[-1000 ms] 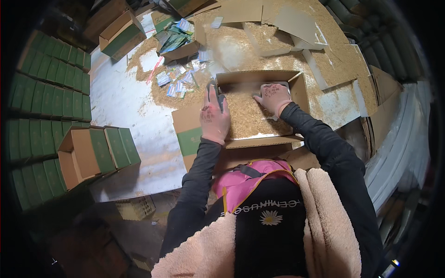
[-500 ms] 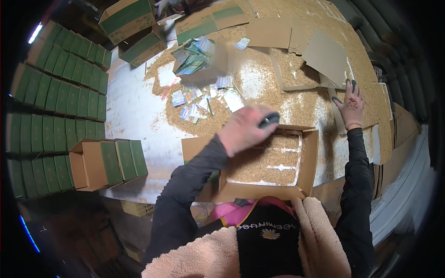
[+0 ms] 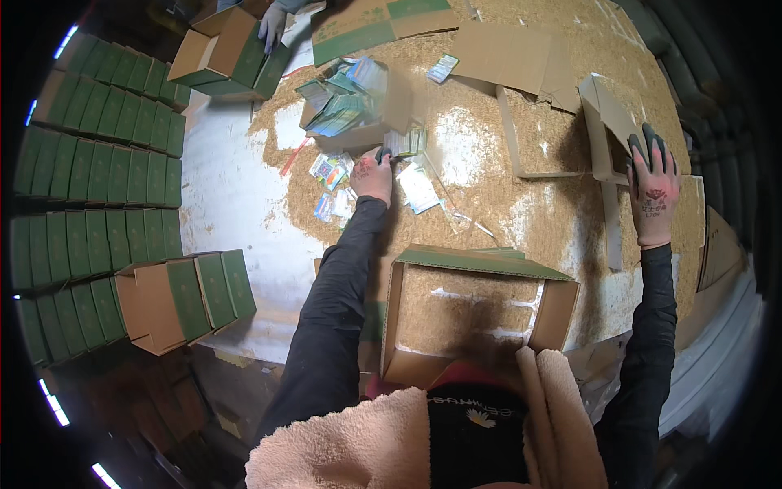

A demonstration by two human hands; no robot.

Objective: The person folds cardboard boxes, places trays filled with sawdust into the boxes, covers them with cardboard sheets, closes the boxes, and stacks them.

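Observation:
My left hand (image 3: 373, 175), in a pink glove with dark fingertips, reaches over the bench to loose printed packets (image 3: 408, 143). Its fingers are curled against their near edge and partly hidden. Far to the right, my right hand (image 3: 654, 196), gloved alike, lies with fingers stretched and spread on the edge of a folded cardboard piece (image 3: 607, 106); its thumb is mostly hidden. Close to my body stands an open carton (image 3: 481, 259) with green panels, grain-covered surface showing within its walls. Beyond my left hand is a box (image 3: 371, 130) heaped with green and blue packets (image 3: 346, 94).
Stacked green cartons (image 3: 98, 171) line the left side, with brown-ended cartons (image 3: 155, 306) nearer me. A co-worker's gloved hand (image 3: 273, 28) rests on a carton (image 3: 220, 53) at the far left. Flat cardboard (image 3: 509, 57) lies on the grain-strewn bench (image 3: 472, 187).
My left hand has moved from above the open carton to the packets. My right hand and the cardboard piece have shifted right. The co-worker's hand now shows on the far carton.

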